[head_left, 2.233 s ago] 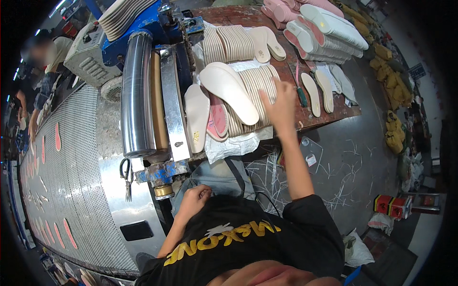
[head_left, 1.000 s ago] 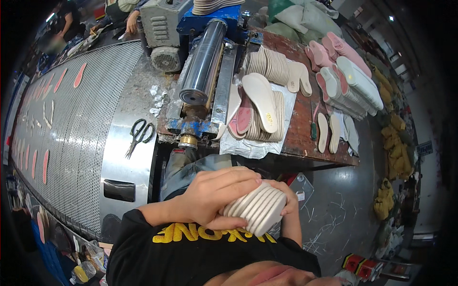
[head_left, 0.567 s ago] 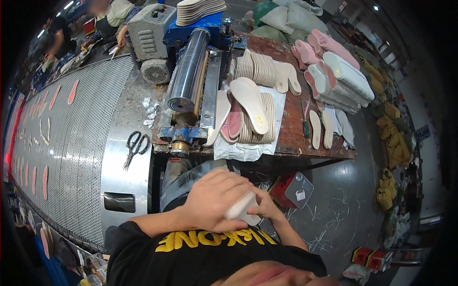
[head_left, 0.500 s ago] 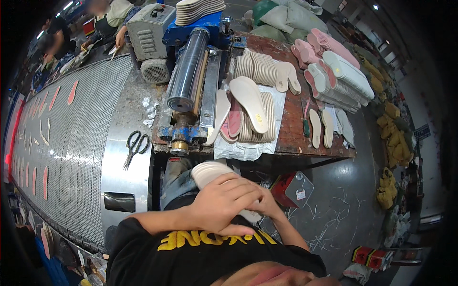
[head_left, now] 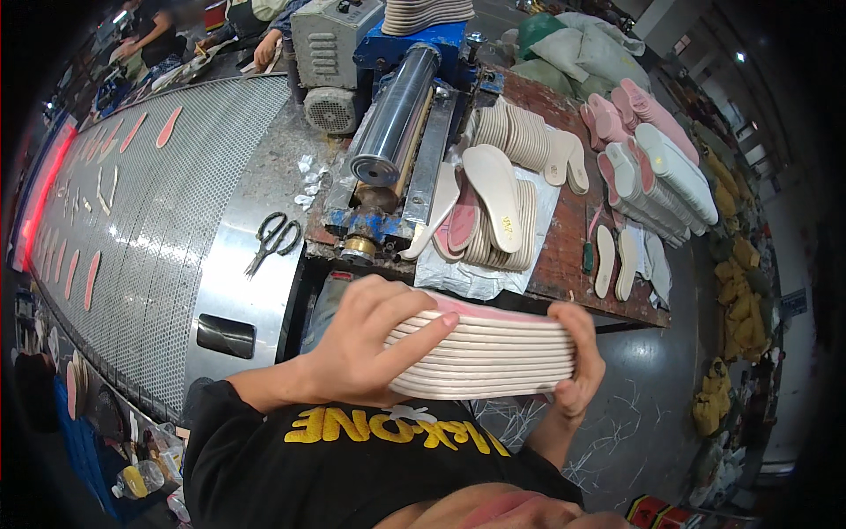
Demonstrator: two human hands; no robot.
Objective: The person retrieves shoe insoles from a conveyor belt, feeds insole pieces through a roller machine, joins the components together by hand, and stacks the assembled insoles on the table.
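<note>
We've got the insole stack (head_left: 493,357) nearer us than the steel roller (head_left: 395,115): left hand (head_left: 363,335) clasping one end, right hand (head_left: 582,360) the other, presumably so no layer slides. Right of that roller, insoles (head_left: 511,132) stand packed on the table (head_left: 571,242), likely propping each other.

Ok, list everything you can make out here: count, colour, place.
Insole stack: one, cream with pink top, lower centre
Table: one, reddish brown, ahead
Roller machine: one, blue and silver, upper centre
Table insoles: many, mostly cream, right of roller machine
Other insoles: many, white and pink, table's far right
Mesh conveyor: one, grey, left
Conveyor insoles: several, pink, on mesh
Scissors: one pair, dark, right of conveyor
Sacks: several, green and white, beyond table
Bundles: several, yellowish, right
Co-worker's hand: one, bare, upper left
Shirt: one, black, lower centre
Left hand: one, bare, stack's left end
Right hand: one, bare, stack's right end
</note>
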